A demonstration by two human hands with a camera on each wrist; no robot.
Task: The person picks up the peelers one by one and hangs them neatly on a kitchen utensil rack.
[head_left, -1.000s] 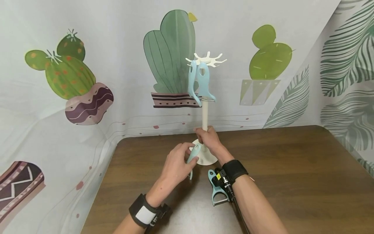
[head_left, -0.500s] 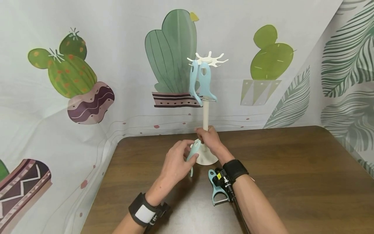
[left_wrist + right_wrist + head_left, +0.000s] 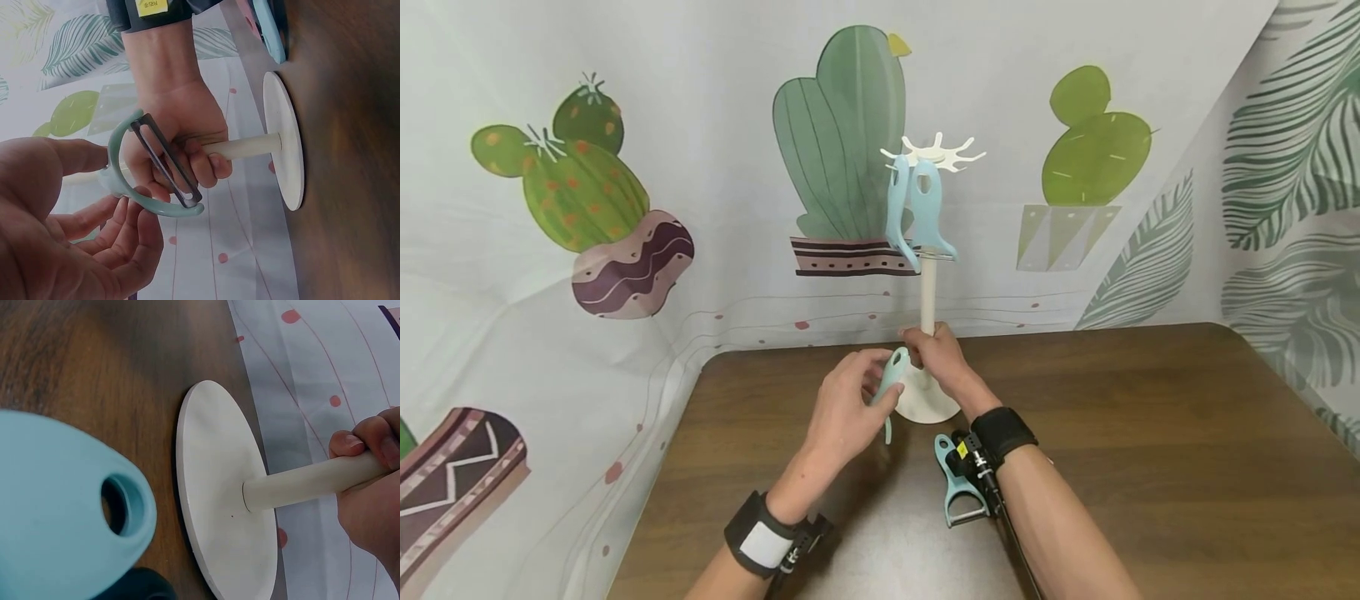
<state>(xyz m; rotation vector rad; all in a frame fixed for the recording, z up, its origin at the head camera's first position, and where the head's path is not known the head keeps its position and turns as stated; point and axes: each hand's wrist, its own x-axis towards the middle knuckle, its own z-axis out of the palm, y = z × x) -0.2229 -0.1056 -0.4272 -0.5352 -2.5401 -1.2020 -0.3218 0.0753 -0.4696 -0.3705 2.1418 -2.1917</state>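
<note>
My left hand (image 3: 848,408) holds a pale green peeler (image 3: 891,375) between thumb and fingers, its handle's hole uppermost. In the left wrist view the metal blade (image 3: 165,159) and curved frame of that peeler face the camera. My right hand (image 3: 938,354) grips the lower post of a white stand (image 3: 928,292), seen also as the post (image 3: 306,481) in the right wrist view. Two light blue peelers hang from the stand's hooked top (image 3: 936,153), the front one (image 3: 927,200) overlapping the post. Another blue peeler (image 3: 955,483) lies on the table beside my right wrist.
The stand's round base (image 3: 219,487) rests on the brown wooden table (image 3: 1112,467), near its back edge. Behind hangs a white cloth (image 3: 715,167) printed with cacti. Black camera straps (image 3: 1003,437) and a cable are on the wrists.
My left hand has lifted slightly with the pale green peeler, from low beside the stand's base to nearer my right hand. The right hand keeps its grip on the post.
</note>
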